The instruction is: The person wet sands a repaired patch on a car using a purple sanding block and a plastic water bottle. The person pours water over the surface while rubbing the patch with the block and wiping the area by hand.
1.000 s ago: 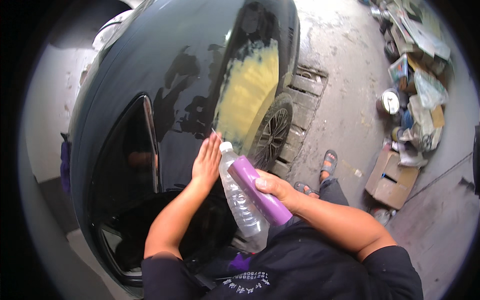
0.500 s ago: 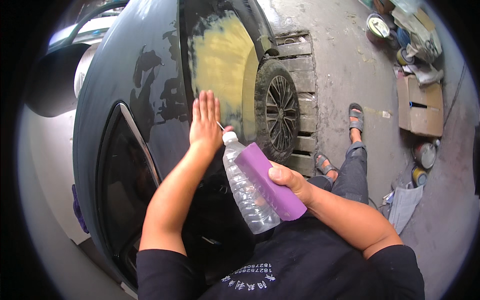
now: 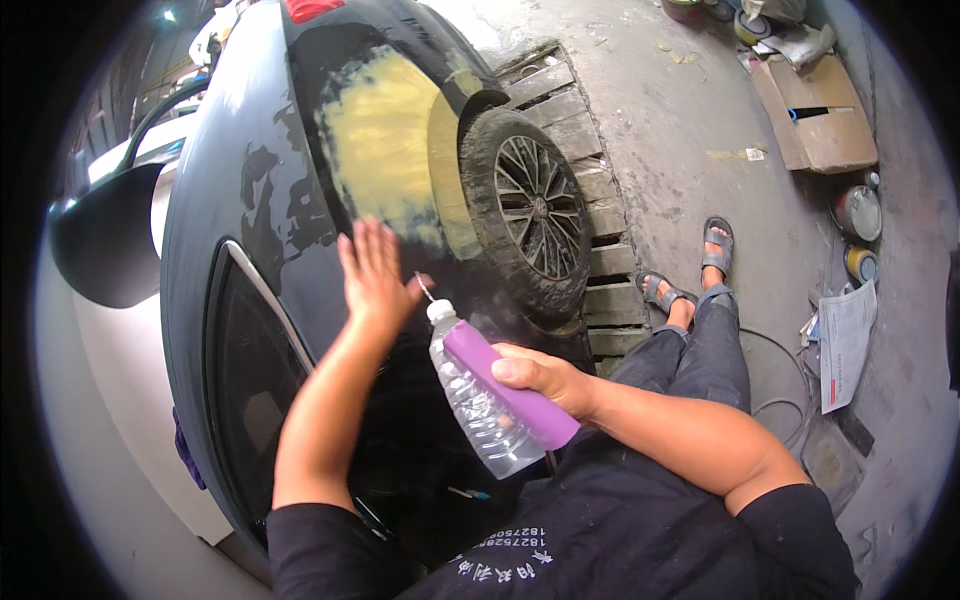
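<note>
My left hand [image 3: 375, 280], fingers outstretched, is at the dark car's side panel [image 3: 300, 190], just below a patch of yellow filler [image 3: 385, 140]. Whether its palm touches the panel is hard to tell. In my right hand [image 3: 550, 378] are a clear plastic bottle [image 3: 470, 410] and a flat purple slab [image 3: 520, 400], pressed together side by side. The bottle is tilted, its white cap toward my left hand. A thin stream of water [image 3: 425, 288] squirts from the cap past my left thumb. The fingers behind the bottle are partly hidden.
The car's wheel [image 3: 540, 210] stands beside a slatted floor grate [image 3: 600, 210]. My sandalled feet [image 3: 715, 250] are on the concrete. Along the right wall are a cardboard box [image 3: 825, 140], cans [image 3: 858, 212] and a paper sheet [image 3: 848, 340]. A hose [image 3: 790, 365] curves near my leg.
My view has shifted, and the wheel and box sit elsewhere in it. My left hand has moved back from the yellow filler, its fingers now blurred. The right hand keeps its hold.
</note>
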{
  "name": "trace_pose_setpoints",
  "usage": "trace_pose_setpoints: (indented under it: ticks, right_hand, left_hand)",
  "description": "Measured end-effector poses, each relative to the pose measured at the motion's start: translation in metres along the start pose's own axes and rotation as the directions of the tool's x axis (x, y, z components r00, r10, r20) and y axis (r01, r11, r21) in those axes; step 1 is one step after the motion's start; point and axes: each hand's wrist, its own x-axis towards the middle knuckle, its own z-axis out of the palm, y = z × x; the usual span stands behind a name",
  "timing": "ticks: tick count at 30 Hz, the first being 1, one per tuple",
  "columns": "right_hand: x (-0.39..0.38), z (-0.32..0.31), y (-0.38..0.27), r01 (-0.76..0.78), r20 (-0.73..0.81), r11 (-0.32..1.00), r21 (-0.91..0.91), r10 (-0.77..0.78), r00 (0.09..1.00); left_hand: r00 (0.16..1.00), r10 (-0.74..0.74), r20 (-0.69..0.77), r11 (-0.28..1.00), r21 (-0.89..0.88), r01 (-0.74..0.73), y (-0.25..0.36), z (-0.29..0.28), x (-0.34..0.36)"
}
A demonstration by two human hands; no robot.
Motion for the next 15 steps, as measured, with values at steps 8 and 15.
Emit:
trace_pose_setpoints:
  ticks: [8,15]
  right_hand:
    - [0.007,-0.004,0.024,-0.025,0.023,1.0,-0.01,0.025,0.999]
    - [0.013,-0.007,0.028,-0.094,0.051,0.993,0.074,0.09,0.995]
  left_hand:
    - [0.998,-0.056,0.018,0.997,0.047,0.055,-0.005,0.004,-0.014]
    - [0.983,0.146,0.107,0.941,0.291,-0.172,0.043,0.058,-0.112]
